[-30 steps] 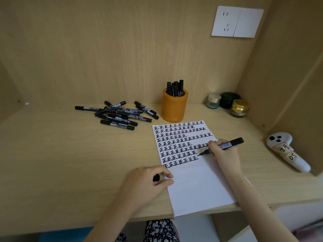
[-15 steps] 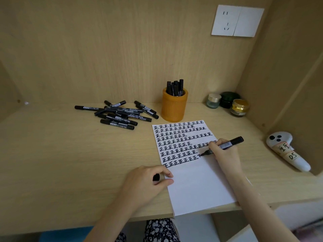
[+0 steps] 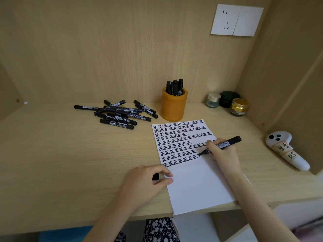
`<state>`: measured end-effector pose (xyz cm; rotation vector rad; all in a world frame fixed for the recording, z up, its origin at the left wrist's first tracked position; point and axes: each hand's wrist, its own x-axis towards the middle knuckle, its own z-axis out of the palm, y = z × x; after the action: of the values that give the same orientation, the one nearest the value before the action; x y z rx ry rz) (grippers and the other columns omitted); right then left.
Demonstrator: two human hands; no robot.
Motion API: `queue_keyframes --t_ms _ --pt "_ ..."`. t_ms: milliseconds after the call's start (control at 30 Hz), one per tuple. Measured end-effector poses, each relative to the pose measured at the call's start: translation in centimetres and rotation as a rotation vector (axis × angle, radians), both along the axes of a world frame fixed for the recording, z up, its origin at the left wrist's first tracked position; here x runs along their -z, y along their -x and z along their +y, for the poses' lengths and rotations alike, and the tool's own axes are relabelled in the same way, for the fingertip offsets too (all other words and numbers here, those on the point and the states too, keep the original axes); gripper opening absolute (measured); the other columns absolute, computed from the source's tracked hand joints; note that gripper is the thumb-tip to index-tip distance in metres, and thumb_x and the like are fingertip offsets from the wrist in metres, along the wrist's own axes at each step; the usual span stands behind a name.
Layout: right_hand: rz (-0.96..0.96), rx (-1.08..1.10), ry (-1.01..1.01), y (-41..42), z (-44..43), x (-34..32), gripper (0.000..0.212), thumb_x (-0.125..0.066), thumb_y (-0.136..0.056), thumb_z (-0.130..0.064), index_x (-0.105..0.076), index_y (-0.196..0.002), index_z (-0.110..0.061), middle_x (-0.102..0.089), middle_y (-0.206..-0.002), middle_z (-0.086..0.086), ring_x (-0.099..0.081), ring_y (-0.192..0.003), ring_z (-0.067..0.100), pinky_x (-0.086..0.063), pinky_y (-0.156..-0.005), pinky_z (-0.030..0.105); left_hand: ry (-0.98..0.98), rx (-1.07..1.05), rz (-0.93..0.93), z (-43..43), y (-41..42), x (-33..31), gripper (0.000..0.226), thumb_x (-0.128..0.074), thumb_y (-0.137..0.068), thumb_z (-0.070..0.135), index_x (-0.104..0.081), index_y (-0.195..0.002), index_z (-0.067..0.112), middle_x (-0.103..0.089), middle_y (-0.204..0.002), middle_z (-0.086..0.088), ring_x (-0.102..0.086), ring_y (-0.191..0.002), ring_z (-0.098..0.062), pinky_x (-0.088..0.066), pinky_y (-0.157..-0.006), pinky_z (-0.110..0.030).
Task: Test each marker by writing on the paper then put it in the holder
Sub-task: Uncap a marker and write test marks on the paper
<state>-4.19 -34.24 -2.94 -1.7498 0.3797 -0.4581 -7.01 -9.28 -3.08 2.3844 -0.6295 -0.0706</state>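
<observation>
Markers (image 3: 118, 116) lie in a loose pile on the left of our desk (image 3: 52, 163), some on top of others. Just to the right of the pile stands our orange holder (image 3: 173, 107), close to the back wall, with a few black markers standing in it. In front of the holder lies our paper (image 3: 197, 186), and its near edge hangs a little over the desk edge. Rows of black signs fill its top half. Our left hand (image 3: 145, 180) rests on the left edge of the paper, with the fingers curled around a small black cap (image 3: 155, 176). Our right hand (image 3: 222, 152) grips one marker (image 3: 225, 144), and its tip touches the paper at the end of a row of signs. Farther right, three little jars (image 3: 227, 103) sit in the back corner. A white controller (image 3: 286, 149) with paper labels lies by the right wall. Up on the back wall is a white socket (image 3: 236, 20).
</observation>
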Motion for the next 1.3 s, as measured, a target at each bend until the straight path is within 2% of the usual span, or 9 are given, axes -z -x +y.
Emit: queue_keyframes --t_ms 100,233,433,633,767,900,1033,1167,1300 --pt "0.002 -0.001 0.019 -0.03 0.12 0.02 0.035 -0.061 -0.083 -0.006 -0.042 -0.056 -0.016 -0.035 -0.045 -0.009 -0.030 -0.043 0.006 -0.025 -0.044 0.020 0.000 -0.002 -0.001 0.04 0.05 0.01 0.018 -0.059 -0.081 0.056 -0.064 -0.095 0.046 -0.060 -0.058 0.021 -0.045 -0.045 -0.006 -0.035 -0.052 -0.010" --pt "0.014 0.010 0.058 0.07 0.09 -0.14 0.031 -0.060 -0.081 -0.004 -0.042 -0.058 -0.012 -0.034 -0.048 -0.005 -0.028 -0.041 0.006 -0.022 -0.039 0.016 -0.005 -0.003 -0.003 0.03 0.06 -0.10 0.018 -0.058 -0.081 0.057 -0.063 -0.095 0.046 -0.065 -0.073 0.030 -0.049 -0.046 -0.007 -0.037 -0.052 -0.010" --pt "0.009 0.015 0.040 0.24 0.02 -0.27 0.034 -0.060 -0.082 -0.004 -0.041 -0.057 -0.014 -0.032 -0.044 -0.011 -0.028 -0.042 0.005 -0.021 -0.040 0.017 0.004 0.003 0.012 -0.04 0.11 -0.19 0.014 -0.059 -0.082 0.054 -0.064 -0.093 0.047 -0.056 -0.061 0.037 -0.045 -0.044 -0.003 -0.035 -0.052 -0.010" --pt "0.019 -0.009 0.053 0.20 0.27 -0.21 0.033 -0.060 -0.083 -0.003 -0.041 -0.058 -0.013 -0.033 -0.050 -0.005 -0.029 -0.042 0.005 -0.022 -0.041 0.016 0.021 -0.001 0.010 0.05 0.09 0.00 0.016 -0.059 -0.082 0.055 -0.064 -0.093 0.046 -0.053 -0.053 0.031 -0.043 -0.044 -0.005 -0.034 -0.053 -0.009" --pt "0.016 0.044 0.068 0.22 0.17 -0.32 0.030 -0.060 -0.082 -0.004 -0.041 -0.059 -0.012 -0.034 -0.053 -0.003 -0.027 -0.043 0.005 -0.021 -0.039 0.017 0.008 0.006 0.012 -0.02 0.12 -0.17 0.015 -0.059 -0.083 0.054 -0.064 -0.094 0.046 -0.052 -0.056 0.038 -0.042 -0.043 -0.005 -0.032 -0.051 -0.009" --pt "0.006 0.075 0.076 0.37 0.14 -0.49 0.034 -0.059 -0.082 -0.003 -0.038 -0.057 -0.013 -0.034 -0.054 -0.001 -0.028 -0.042 0.006 -0.020 -0.039 0.018 0.009 -0.005 -0.005 0.02 0.07 -0.08 0.017 -0.058 -0.081 0.057 -0.063 -0.095 0.047 -0.054 -0.057 0.035 -0.044 -0.044 -0.004 -0.032 -0.051 -0.009" --pt "0.015 0.084 0.079 0.42 0.30 -0.68 0.032 -0.058 -0.082 -0.002 -0.039 -0.059 -0.011 -0.033 -0.055 0.000 -0.028 -0.040 0.006 -0.020 -0.038 0.017 0.005 -0.005 0.004 -0.08 0.16 -0.24 0.014 -0.059 -0.083 0.054 -0.064 -0.094 0.046 -0.054 -0.064 0.042 -0.046 -0.045 -0.001 -0.032 -0.053 -0.009" --pt "0.013 0.081 0.081 0.40 0.26 -0.66 0.031 -0.059 -0.082 -0.003 -0.040 -0.059 -0.011 -0.033 -0.055 -0.001 -0.028 -0.040 0.006 -0.020 -0.038 0.017 0.016 -0.006 -0.011 -0.19 0.22 -0.45 0.016 -0.059 -0.083 0.054 -0.064 -0.095 0.045 -0.062 -0.080 0.034 -0.050 -0.049 0.002 -0.034 -0.054 -0.009" --pt "-0.034 0.080 0.015 0.39 0.02 -0.53 0.030 -0.060 -0.083 -0.006 -0.043 -0.060 -0.011 -0.036 -0.056 -0.001 -0.029 -0.046 0.005 -0.026 -0.046 0.020 0.011 0.008 -0.013 -0.24 0.44 -0.69 0.015 -0.058 -0.085 0.051 -0.063 -0.097 0.043 -0.050 -0.059 0.042 -0.047 -0.046 0.004 -0.029 -0.051 -0.009"
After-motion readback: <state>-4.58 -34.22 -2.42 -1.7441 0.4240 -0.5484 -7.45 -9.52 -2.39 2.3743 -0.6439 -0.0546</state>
